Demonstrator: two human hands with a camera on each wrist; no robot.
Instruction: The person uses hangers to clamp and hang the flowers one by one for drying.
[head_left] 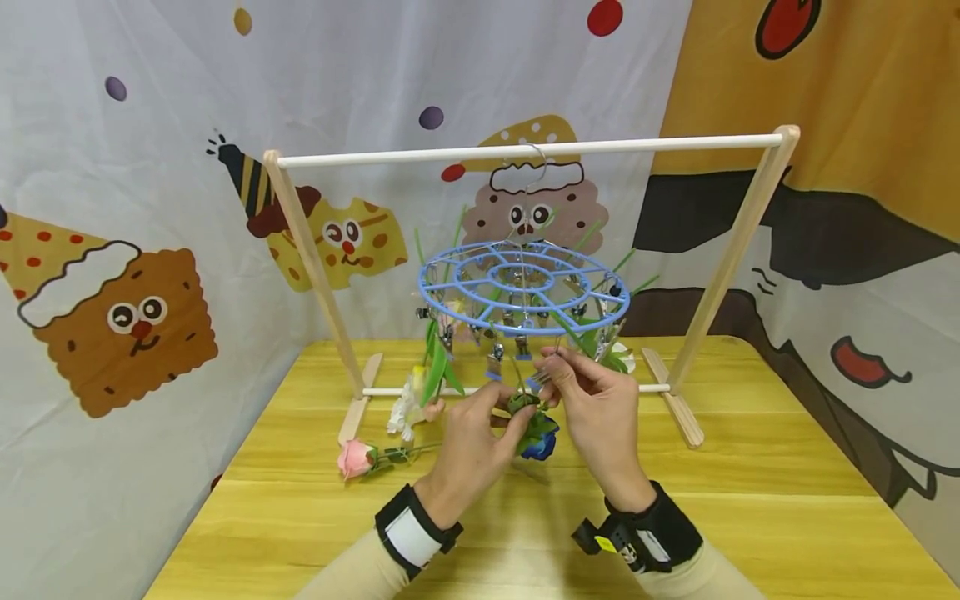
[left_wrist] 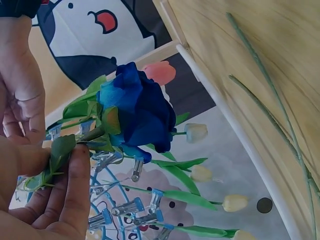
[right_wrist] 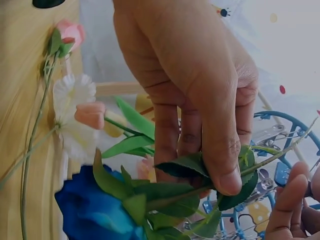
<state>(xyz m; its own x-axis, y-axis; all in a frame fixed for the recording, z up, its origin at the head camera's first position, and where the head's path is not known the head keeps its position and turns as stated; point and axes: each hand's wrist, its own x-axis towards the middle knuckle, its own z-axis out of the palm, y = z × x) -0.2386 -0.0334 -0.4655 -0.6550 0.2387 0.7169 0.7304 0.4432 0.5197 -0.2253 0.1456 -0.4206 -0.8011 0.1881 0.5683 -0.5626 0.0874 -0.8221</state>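
Observation:
A blue artificial rose (head_left: 538, 439) hangs head-down, its green stem and leaves pinched between the thumb and fingers of my left hand (head_left: 480, 433). In the left wrist view the blue petals (left_wrist: 137, 110) lie beyond my left fingertips. My right hand (head_left: 600, 408) is close beside it, pinching a metal clip (head_left: 542, 377) under the blue round drying hanger (head_left: 517, 327). Only the fingertips of my right hand (right_wrist: 290, 205) show in the right wrist view, near a blue-tipped clip. Several tulips (left_wrist: 235, 203) hang from the hanger's other clips.
A wooden stand with a white top rail (head_left: 420, 156) carries the hanger by its hook. On the wooden table (head_left: 300, 533) lies a pink rose (head_left: 355, 458), with a white ruffled flower (head_left: 405, 408) near the stand's left foot. Patterned cloth surrounds the table.

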